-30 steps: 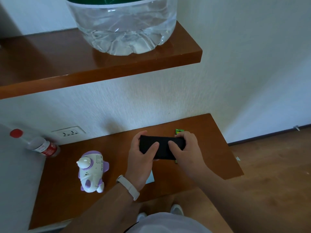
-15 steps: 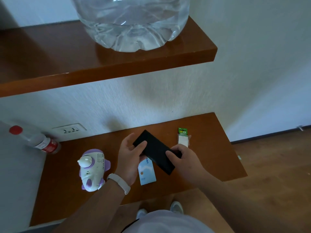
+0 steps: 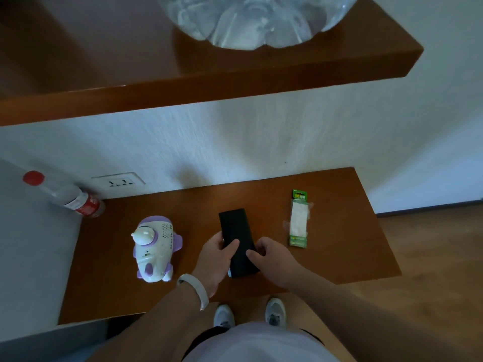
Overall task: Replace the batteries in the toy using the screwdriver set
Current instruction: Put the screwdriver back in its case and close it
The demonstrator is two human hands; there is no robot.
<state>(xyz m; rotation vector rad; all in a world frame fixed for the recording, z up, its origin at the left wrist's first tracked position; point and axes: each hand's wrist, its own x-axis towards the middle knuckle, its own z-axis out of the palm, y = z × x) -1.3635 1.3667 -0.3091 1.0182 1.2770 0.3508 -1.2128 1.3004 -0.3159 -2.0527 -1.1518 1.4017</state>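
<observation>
One black case (image 3: pixel 236 232) lies lengthwise on the worktop (image 3: pixel 339 231), near its middle, far end toward the wall, near end toward the front edge. Both hands are on its near half. Left hand (image 3: pixel 217 257) has fingers wrapped on the left edge, thumb across the top. Right hand (image 3: pixel 271 257) has fingers curled against the right edge, thumb on top. So both clamp the case from opposite sides.

One toy (image 3: pixel 155 248), white and purple, lies left of the case, apart from it, with bare worktop between. One battery pack (image 3: pixel 298 219), clear with green ends, lies right of the case, well apart, also lengthwise. One bottle (image 3: pixel 70 198) with a red cap leans in the back-left corner beside one wall socket (image 3: pixel 119 181).

Open room: a broad bare strip right of the pack out to the right edge, and bare worktop in front of the toy to the near edge. One shelf (image 3: pixel 183 82) overhangs above, carrying one clear jug (image 3: pixel 251 19). One white wristband (image 3: pixel 194 287) on the left wrist; two shoes (image 3: pixel 274 312) show below the front edge.
</observation>
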